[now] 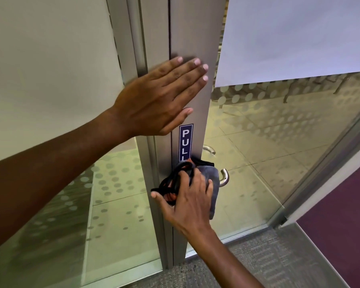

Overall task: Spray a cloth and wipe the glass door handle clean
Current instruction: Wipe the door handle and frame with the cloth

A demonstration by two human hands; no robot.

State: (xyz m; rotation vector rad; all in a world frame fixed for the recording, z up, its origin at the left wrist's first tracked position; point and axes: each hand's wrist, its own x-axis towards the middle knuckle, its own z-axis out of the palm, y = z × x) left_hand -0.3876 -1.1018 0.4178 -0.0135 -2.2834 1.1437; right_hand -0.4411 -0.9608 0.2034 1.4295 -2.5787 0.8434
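A grey metal door stile [195,38] runs down the middle, with a blue PULL sticker [185,142] on it. My left hand [160,96] lies flat and open against the stile above the sticker. My right hand [187,196] presses a dark grey cloth [211,183] with black and orange trim over the door handle. Only the handle's chrome curved end [224,177] shows to the right of the cloth. A second chrome handle [209,149] shows on the far side of the glass. No spray bottle is in view.
The glass door panel [279,142] with frosted dots stands to the right, with pale floor tiles behind it. A fixed glass panel [112,204] is on the left. Grey carpet [268,262] covers the floor below, and a purple wall [341,225] is at the right.
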